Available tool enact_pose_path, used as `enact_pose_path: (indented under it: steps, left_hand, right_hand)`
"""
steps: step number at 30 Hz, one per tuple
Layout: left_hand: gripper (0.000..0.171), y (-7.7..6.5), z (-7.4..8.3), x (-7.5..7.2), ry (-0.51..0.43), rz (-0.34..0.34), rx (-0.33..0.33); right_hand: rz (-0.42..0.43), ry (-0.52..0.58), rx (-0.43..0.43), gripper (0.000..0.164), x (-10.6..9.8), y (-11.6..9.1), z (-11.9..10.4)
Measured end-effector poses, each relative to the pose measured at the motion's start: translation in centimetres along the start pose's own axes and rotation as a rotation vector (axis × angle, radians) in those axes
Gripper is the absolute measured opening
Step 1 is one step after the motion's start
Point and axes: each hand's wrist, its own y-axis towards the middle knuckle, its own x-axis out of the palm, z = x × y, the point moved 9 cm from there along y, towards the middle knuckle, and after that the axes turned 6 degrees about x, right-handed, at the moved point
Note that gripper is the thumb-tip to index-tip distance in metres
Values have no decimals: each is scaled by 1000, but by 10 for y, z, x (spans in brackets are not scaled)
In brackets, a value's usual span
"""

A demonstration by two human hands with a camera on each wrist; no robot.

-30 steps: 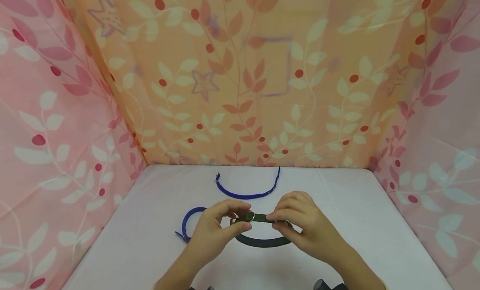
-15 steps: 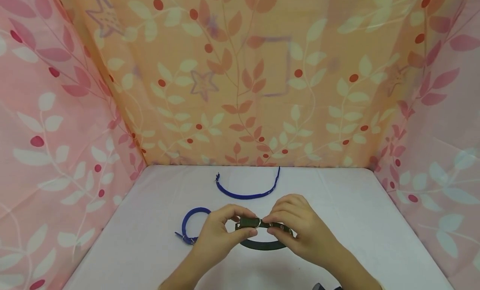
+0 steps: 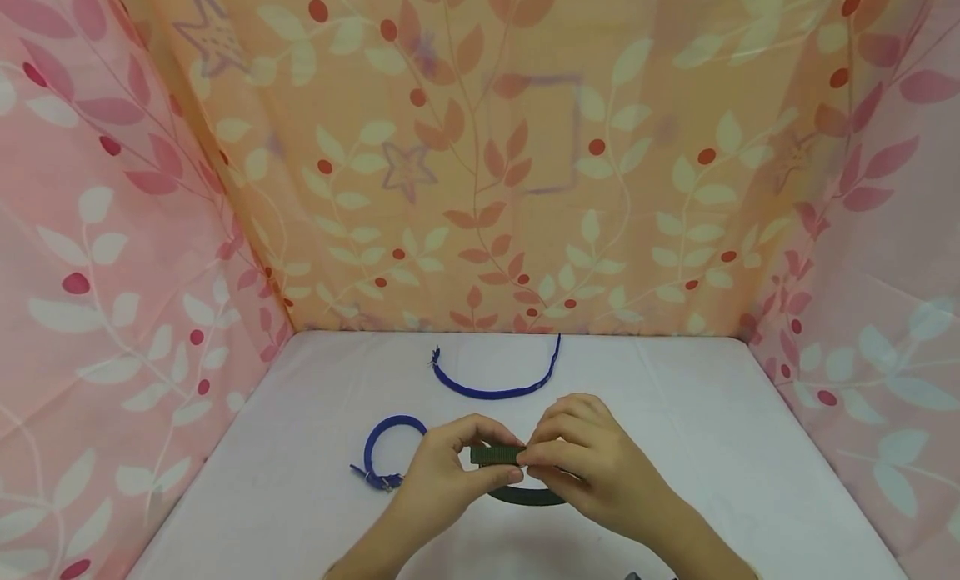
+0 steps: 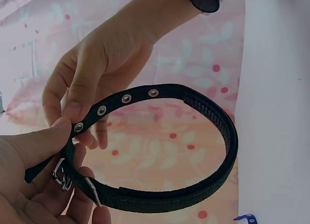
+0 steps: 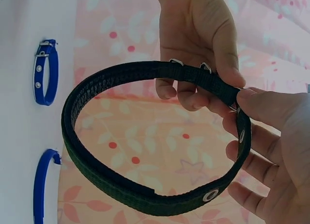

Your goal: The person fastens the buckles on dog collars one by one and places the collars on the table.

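Note:
A dark green webbing collar with metal eyelets is held up in a loop between both hands above the white table. My left hand pinches the buckle end; the silver buckle shows under its thumb in the left wrist view. My right hand pinches the eyelet strap right beside the buckle. In the right wrist view the loop hangs open to the left of my right hand. The two hands touch at the fingertips.
A closed blue collar lies just left of my left hand. An open blue strap lies curved near the back of the table. Pink and orange leaf-print cloth walls enclose the table on three sides.
My hands have come together until the fingertips meet. The visible stretch of collar between them has shortened, the loop looks smaller, and the buckle is now hidden from the head view.

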Motion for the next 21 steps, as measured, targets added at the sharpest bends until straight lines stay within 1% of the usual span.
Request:
enact_pose_path:
  steps: [2,4,8,11,16,21]
  left_hand:
    - [24,0,0,0,-3,-1,-1]
    - [24,0,1,-1,4,14,2]
    - [23,0,3,-6,33,56,21]
    - [22,0,5,-7,37,65,43]
    - [21,0,7,-5,36,68,77]
    - [21,-1,9,-9,39,99,104]
  right_hand:
    - [7,-4,-2,7,-1,1,0]
    - [16,-9,9,8,-2,2,1]
    - [36,-11,44,13,-4,2,4]
    - [44,-2,79,12,-3,-1,8]
    - [49,20,128,14,2,-4,12]
    - [30,47,172,11,4,-5,13]
